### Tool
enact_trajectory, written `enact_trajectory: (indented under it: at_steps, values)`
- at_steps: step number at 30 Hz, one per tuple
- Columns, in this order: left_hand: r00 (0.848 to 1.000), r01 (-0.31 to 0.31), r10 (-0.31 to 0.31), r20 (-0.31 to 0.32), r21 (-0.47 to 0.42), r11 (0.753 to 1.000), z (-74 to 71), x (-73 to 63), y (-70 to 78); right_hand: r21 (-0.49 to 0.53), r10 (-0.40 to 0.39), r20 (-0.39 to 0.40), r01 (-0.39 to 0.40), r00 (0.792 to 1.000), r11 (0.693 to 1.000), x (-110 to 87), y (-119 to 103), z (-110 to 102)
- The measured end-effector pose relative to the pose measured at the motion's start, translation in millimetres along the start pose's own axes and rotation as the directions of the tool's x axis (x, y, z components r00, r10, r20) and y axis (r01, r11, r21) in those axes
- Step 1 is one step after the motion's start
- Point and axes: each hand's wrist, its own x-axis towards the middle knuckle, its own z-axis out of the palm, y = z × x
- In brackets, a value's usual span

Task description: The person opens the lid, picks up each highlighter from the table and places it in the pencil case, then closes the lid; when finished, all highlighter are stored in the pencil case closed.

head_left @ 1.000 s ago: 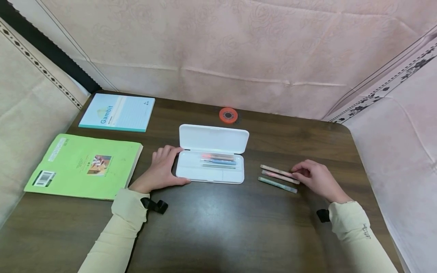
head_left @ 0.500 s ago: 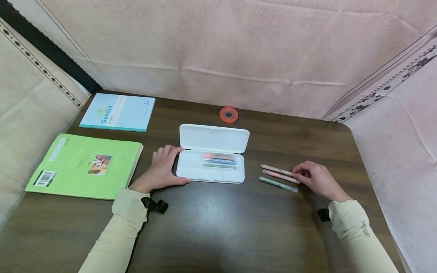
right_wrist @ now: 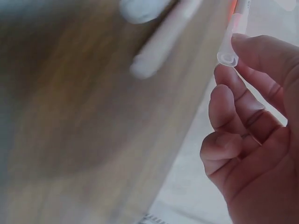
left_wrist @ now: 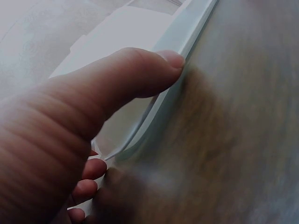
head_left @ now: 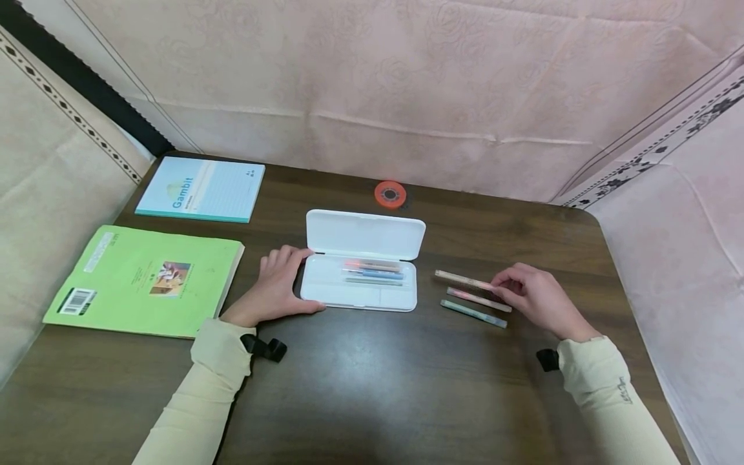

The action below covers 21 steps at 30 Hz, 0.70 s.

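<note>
A white pencil case (head_left: 359, 298) lies with its lid raised in the head view, several pens (head_left: 373, 274) inside it. My left hand (head_left: 276, 294) grips its left end, the thumb on the front edge and the fingers round toward the back corner. Right of the case, my right hand (head_left: 535, 297) pinches the near end of a pale pen (head_left: 462, 279) between thumb and fingers. In the right wrist view, the translucent end of this pen (right_wrist: 229, 53) shows at the thumb tip. A pinkish pen (head_left: 478, 299) and a green pen (head_left: 472, 314) lie on the table just in front of it.
A green book (head_left: 139, 281) lies at the left of the wooden table (head_left: 372, 387), with a light blue notebook (head_left: 200, 189) behind it. Behind the case is a round red-orange object (head_left: 390, 194). Pale cloth (head_left: 378, 84) hangs along the table's back and sides.
The right hand has moved slightly left and back with the pale pen, which has come away from beside the pinkish pen. The left hand stays on the case.
</note>
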Motion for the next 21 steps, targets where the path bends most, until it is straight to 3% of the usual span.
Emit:
enact_trajectory:
  at_steps: [9,15,21]
  values:
    - [1.0,-0.004,0.004,-0.002,0.003,1.0,-1.6,-0.5,1.3,0.049,-0.024,0.047,0.022,0.999,0.999,42.4,-43,6]
    - [1.0,-0.003,0.003,-0.001,0.004,1.0,-0.3,0.0,0.6,0.077,-0.051,0.111,0.042,0.993,0.996,73.7,-72,21]
    - [1.0,-0.005,0.005,-0.01,0.005,1.0,0.3,0.5,-0.7,0.056,-0.064,0.177,0.055,0.982,0.997,92.9,-91,44]
